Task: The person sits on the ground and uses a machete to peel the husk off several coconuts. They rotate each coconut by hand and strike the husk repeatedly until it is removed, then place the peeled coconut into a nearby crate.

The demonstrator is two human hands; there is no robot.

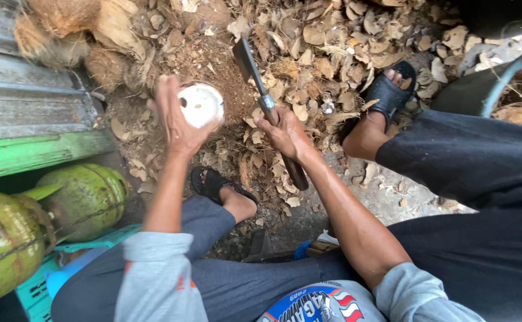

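Our feet hem in the husk-littered ground point(332, 53). Our left hand point(174, 122) cups the peeled coconut point(200, 105); our right hand point(286, 132) grips the cleaver point(250, 65).

The left hand point(174, 122) covers the coconut's point(200, 105) underside, so only its white cut face shows. The right hand point(284, 132) hides the middle of the cleaver's point(252, 71) handle. The left edge cuts off a green gas cylinder point(4, 238), and the top edge crops the husks point(64, 24).
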